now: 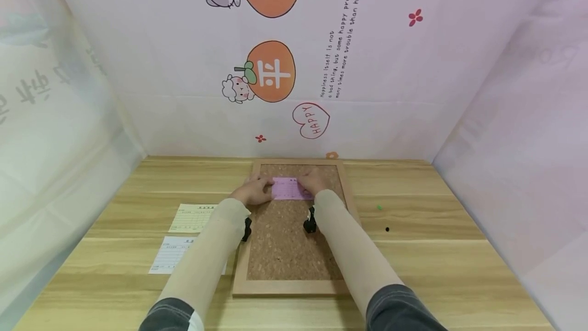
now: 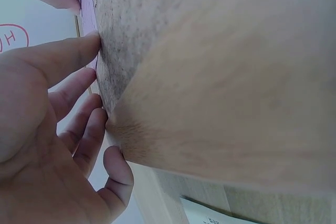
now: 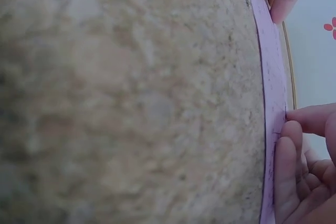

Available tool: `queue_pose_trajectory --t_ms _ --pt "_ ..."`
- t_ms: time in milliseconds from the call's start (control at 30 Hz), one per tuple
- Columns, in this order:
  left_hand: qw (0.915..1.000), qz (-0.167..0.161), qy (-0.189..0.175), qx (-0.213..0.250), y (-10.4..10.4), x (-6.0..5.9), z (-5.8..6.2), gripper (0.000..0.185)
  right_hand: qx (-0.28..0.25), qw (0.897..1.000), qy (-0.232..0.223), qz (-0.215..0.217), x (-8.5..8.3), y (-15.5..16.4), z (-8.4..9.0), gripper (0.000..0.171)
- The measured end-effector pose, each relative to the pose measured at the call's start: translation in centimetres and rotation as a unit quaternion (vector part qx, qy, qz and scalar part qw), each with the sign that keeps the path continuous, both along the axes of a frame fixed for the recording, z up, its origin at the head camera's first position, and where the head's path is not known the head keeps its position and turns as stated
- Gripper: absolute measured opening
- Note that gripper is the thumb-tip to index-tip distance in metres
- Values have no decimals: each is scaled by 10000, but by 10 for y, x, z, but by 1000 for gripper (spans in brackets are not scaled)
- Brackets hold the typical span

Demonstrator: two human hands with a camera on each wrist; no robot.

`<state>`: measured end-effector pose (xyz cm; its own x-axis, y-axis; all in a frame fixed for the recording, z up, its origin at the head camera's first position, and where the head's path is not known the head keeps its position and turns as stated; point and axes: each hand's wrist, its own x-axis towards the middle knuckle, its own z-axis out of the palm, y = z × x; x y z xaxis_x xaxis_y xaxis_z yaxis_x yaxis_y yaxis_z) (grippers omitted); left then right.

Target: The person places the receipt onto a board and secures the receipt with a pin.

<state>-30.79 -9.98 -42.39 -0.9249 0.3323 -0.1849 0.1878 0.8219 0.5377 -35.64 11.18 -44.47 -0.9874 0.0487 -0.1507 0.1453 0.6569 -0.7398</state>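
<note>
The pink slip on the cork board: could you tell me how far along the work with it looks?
Done: the pink slip lies flat near the top of the cork board. In hand: the left hand and right hand press its two ends. No pin shows in it. Left: the yellow slip and white slip lie on the table beside the board.

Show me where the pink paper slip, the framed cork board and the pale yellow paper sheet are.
pink paper slip point(image 1: 288, 188): head view, middle of its visible face between the hands.
framed cork board point(image 1: 280, 249): head view, bare cork in the lower half.
pale yellow paper sheet point(image 1: 192, 218): head view, middle of the sheet.
</note>
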Motion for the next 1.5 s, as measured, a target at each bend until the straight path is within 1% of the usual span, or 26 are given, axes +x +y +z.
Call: queue_pose_trajectory --t_ms 167,333,433,500,533,667,733,767,833,967,1133,1300,1367,1500 --pt "10000 24 15 -66 -1 -2 -2 52 -330 9992 -49 -205 -5 0 -9 26" --pt "9999 34 92 -69 -3 -3 -2 52 -506 9986 -18 -151 -5 -1 -8 24" --pt "10000 21 56 -42 -3 -3 -2 52 -629 9980 29 -88 -2 0 -8 22" --pt "10000 28 11 -24 -3 -3 -4 52 -700 9975 81 13 1 2 -8 23" --pt "10000 29 -20 -7 -3 -3 -5 51 -753 9970 122 143 1 5 -12 23" --pt "10000 53 -79 -28 -4 -1 -9 51 -929 9943 43 519 9 9 -12 23" --pt "9999 81 -72 -16 -4 -1 -11 52 -1033 9919 -22 738 11 11 -11 23" --pt "9999 93 -57 -29 -4 -1 -11 52 -1047 9915 -81 770 14 10 -7 23" --pt "9999 106 -33 -40 -4 -1 -12 52 -1096 9893 -119 952 17 11 -4 27" --pt "10000 41 25 -81 -2 -1 -9 52 -1137 9872 -167 1106 20 15 -1 35" --pt "10000 7 78 -1 0 -2 -5 51 -1251 9847 -213 1195 22 21 4 39" --pt "9999 42 92 -7 1 -2 -4 50 -1332 9788 -312 1526 25 26 8 42" --pt "9999 55 85 -32 0 -4 -6 50 -1298 9763 -234 1716 27 29 9 44" --pt "10000 52 69 -47 0 -4 -5 51 -1073 9736 22 2016 34 31 13 44"
